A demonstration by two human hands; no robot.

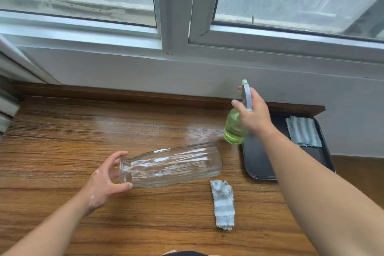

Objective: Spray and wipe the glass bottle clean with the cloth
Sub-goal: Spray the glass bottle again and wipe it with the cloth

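While the glass bottle point(172, 164) lies on its side near the middle of the wooden counter point(83, 131), I see its open mouth point to 9 o'clock and its flat bottom to 3 o'clock. I cannot tell if it rests fully on the wood. My left hand point(104, 181) holds the mouth end, with the fingers point(116, 157) curled over the top of the rim and the thumb on the near side.

At 1 o'clock from the glass bottle, my right hand point(253, 112) holds up a green spray bottle point(234, 129). Its fingers are wrapped round the neck, under the grey top.

A blue and white cloth point(223, 203) lies bunched on the counter at 5 o'clock from the glass bottle, close by but not touching it. At 3 o'clock sits a dark tray point(257, 164) with a second cloth point(303, 133) in its far corner.
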